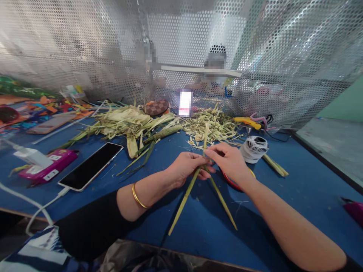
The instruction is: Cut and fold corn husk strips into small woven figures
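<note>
Two long green-yellow plant strips [184, 202] cross between my hands, their pointed lower ends spread toward me like an upside-down V. My left hand [188, 166] pinches them near the crossing, thumb and forefinger together. From the other side my right hand [227, 160] closes its fingertips on the same strips, just above the left thumb. A pale upper end [206, 132] sticks up past my fingers. Under my right hand lie scissors with red handles [231, 182], partly covered. Beside that hand stands a spool of white thread [254, 149].
Dried husk leaves [121, 122] and a heap of shredded strips [212, 122] lie at the back. On the left are a black-screened phone [92, 166] on a cable and a purple power strip [49, 166]. A perforated metal screen [181, 34] closes the far side; a person sits behind it.
</note>
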`<state>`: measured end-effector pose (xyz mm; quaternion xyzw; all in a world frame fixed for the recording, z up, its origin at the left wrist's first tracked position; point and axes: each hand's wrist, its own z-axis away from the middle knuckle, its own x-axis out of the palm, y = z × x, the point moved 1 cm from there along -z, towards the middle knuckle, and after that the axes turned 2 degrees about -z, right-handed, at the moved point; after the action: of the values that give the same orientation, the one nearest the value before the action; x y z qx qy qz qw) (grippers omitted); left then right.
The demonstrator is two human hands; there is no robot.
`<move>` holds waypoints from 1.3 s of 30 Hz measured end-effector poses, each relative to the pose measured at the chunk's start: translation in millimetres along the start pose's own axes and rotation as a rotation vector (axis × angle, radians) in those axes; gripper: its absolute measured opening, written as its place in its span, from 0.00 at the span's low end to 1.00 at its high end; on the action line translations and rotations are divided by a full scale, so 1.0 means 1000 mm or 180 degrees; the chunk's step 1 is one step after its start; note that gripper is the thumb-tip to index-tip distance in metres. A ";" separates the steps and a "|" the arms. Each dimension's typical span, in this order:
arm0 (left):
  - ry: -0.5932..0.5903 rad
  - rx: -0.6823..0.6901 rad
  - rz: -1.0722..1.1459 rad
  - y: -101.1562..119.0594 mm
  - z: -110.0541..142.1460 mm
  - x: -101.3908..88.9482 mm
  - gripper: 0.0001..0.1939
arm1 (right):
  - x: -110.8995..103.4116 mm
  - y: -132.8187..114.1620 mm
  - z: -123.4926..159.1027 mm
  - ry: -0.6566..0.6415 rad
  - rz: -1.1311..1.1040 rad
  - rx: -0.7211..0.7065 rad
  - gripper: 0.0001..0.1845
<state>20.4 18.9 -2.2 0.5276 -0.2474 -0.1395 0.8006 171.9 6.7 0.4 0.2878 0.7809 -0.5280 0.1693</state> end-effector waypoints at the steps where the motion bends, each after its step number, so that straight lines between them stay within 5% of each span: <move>1: -0.0076 -0.0041 -0.0038 -0.001 0.000 0.001 0.08 | 0.002 0.001 0.000 -0.0154 -0.0162 0.0154 0.12; 5: -0.0333 -0.0252 -0.0017 -0.004 0.000 0.000 0.08 | 0.008 0.002 0.000 -0.0351 -0.0827 0.0426 0.11; 10: -0.0525 -0.0346 -0.0077 -0.006 -0.002 -0.003 0.06 | 0.014 -0.004 0.004 -0.0180 -0.0764 -0.0229 0.09; 20: -0.0337 -0.0422 0.0189 0.004 0.000 -0.009 0.10 | -0.008 0.005 -0.007 -0.0438 0.1257 -0.1264 0.15; 28: -0.0386 -0.0427 0.0226 0.004 -0.003 -0.011 0.13 | -0.001 0.023 -0.012 -0.0787 0.0711 -0.0531 0.10; 35: -0.0477 -0.0441 0.0355 0.004 -0.003 -0.011 0.09 | 0.000 0.026 -0.013 -0.0525 0.0572 -0.0520 0.13; 39: -0.0299 -0.0434 0.0485 0.007 -0.002 -0.010 0.10 | -0.003 0.020 -0.011 0.0029 0.0747 -0.1020 0.10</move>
<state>12.4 28.2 0.8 0.4445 -0.3139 -0.1193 0.8305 187.8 21.2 -8.5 0.3487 0.8168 -0.3722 0.2698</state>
